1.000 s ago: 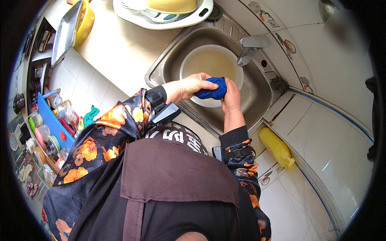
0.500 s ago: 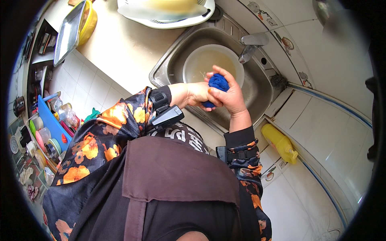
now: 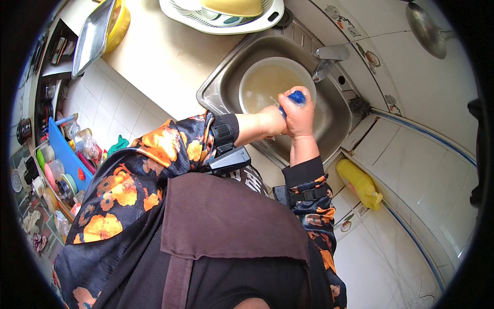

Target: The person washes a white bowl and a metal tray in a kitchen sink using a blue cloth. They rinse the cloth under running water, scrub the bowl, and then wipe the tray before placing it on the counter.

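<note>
A dark blue cloth (image 3: 297, 97) is bunched up between my two hands, above the near edge of a white basin (image 3: 247, 77). My right hand (image 3: 301, 117) is wrapped round it in a fist, with some of the cloth bulging out at the top. Pressed against it from the left, my left hand (image 3: 272, 121) grips the lower part of the cloth, where a strip of blue shows between the hands. Cloudy water (image 3: 270, 80) fills the basin, which sits inside a steel sink (image 3: 226, 85). The fingers of my left hand are partly hidden.
A faucet (image 3: 329, 56) stands at the sink's right edge. A white dish rack (image 3: 226, 27) with dishes is on the counter at the back. A yellow bottle (image 3: 357, 181) lies to the right. At left are a yellow basin (image 3: 119, 31) with a metal tray (image 3: 92, 38), and a ladle (image 3: 427, 33) hangs upper right.
My right hand has closed from a loose hold into a tight fist round the cloth. Both hands have shifted slightly right, and the cloth is squeezed smaller.
</note>
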A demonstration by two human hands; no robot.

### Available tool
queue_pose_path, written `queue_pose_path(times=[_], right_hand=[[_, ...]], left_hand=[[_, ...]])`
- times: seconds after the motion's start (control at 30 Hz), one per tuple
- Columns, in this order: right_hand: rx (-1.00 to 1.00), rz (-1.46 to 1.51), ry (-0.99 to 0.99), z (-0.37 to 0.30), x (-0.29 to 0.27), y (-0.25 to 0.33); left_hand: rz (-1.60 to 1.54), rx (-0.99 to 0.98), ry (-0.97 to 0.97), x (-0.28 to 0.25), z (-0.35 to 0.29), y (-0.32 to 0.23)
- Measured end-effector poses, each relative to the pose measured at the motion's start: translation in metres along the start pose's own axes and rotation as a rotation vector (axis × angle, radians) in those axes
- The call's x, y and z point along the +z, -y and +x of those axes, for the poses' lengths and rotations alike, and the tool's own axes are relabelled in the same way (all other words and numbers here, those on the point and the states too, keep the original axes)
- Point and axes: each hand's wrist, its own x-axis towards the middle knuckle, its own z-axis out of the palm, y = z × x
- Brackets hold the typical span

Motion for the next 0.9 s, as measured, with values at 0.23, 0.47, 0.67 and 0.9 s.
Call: queue_pose_path(times=[0.23, 0.47, 0.67, 0.9], right_hand=[[0.131, -0.198, -0.306, 0.008, 0.010, -0.031], [0.317, -0.013, -0.372, 0.004, 0.004, -0.058], [0.094, 0.260, 0.324, -0.021, -0.030, 0.029], [0.014, 0.165, 0.430, -0.024, -0.015, 0.071]], left_hand=[[0.446, 0.242, -0.150, 0.000, 0.025, 0.035], [0.490, 0.373, -0.208, -0.014, 0.003, 0.024], [-0.613, 0.054, 0.712, -0.041, -0.020, -0.004], [-0.665, -0.052, 0.828, -0.027, -0.035, -0.020]])
